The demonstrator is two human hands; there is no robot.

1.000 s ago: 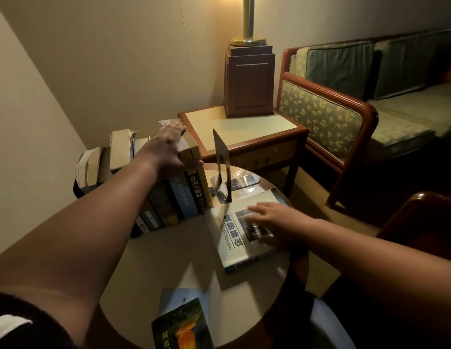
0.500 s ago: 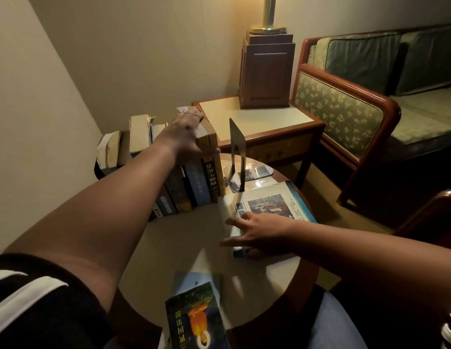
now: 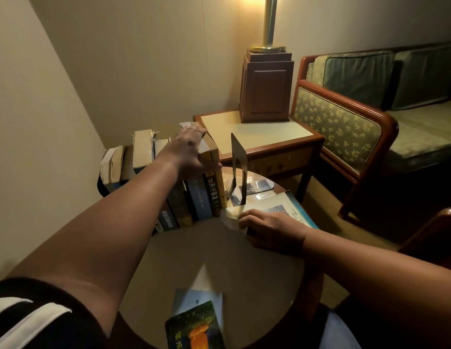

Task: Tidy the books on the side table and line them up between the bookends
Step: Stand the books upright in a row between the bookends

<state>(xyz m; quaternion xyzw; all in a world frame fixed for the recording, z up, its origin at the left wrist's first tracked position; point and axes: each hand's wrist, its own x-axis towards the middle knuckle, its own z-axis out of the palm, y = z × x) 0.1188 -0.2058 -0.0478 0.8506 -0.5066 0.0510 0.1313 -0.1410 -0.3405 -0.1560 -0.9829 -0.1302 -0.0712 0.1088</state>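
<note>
A row of upright books [image 3: 194,197] stands at the far left of the round side table [image 3: 194,253]. My left hand [image 3: 191,147] rests flat on top of the row, pressing against its right end. A dark metal bookend [image 3: 238,162] stands upright just right of the row, with a small gap between. A white-covered book with a blue edge [image 3: 277,207] lies against the bookend's base, its near corner lifted. My right hand [image 3: 269,230] grips that near edge. Two more books [image 3: 196,323] lie stacked at the table's front edge.
A square wooden end table [image 3: 257,132] carrying a lamp base [image 3: 266,89] stands behind the round table. A green upholstered sofa [image 3: 357,117] with a wooden frame fills the right. Walls close in on the left. A dark wooden chair arm [image 3: 446,217] shows at the far right.
My right hand slid from the middle of the white book's cover to its near edge and took hold, lifting that corner. My left hand stayed on top of the row.
</note>
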